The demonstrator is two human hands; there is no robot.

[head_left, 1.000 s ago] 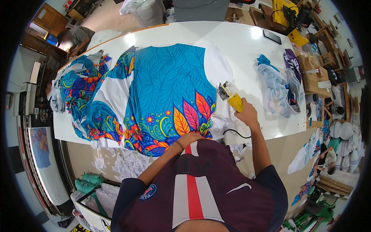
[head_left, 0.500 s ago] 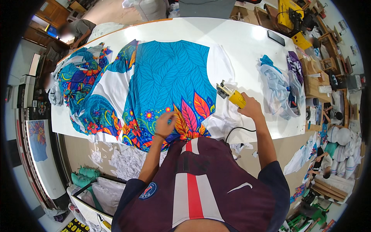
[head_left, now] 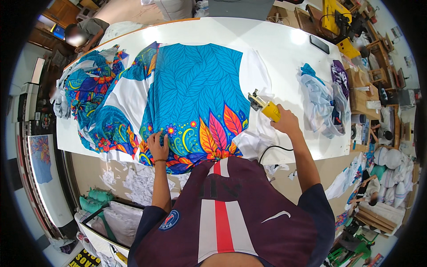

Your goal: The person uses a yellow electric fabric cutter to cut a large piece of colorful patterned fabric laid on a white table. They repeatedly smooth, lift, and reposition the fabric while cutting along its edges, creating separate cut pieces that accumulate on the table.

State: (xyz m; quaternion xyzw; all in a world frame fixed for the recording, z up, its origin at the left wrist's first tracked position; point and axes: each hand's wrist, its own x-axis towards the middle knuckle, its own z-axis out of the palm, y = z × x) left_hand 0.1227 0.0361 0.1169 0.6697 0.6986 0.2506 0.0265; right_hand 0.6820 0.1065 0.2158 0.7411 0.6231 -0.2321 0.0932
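Observation:
My right hand (head_left: 286, 122) grips the yellow body of an electric cloth cutter (head_left: 271, 111). Its metal cutting head rests beside the right edge of a blue leaf-patterned fabric panel (head_left: 195, 75) with bright flowers and leaves along its near part. From the cutter a black cord (head_left: 266, 154) curves back to the near table edge. My left hand (head_left: 158, 147) lies on the panel's lower left part, fingers apart and bent down onto the cloth, holding nothing. White offcut fabric (head_left: 254, 73) lies along the panel's right side, partly under it.
More printed fabric (head_left: 95, 93) is bunched at the left of the white table (head_left: 284, 40). Crumpled white and blue scraps (head_left: 318, 102) lie at the right, a phone (head_left: 319, 43) at the far right. Paper-like scraps (head_left: 142, 184) litter the floor. Another person (head_left: 91, 33) sits at the far left.
My left hand has moved left across the panel, and its fingers have spread from a curled shape. The cutter in my right hand has shifted only slightly.

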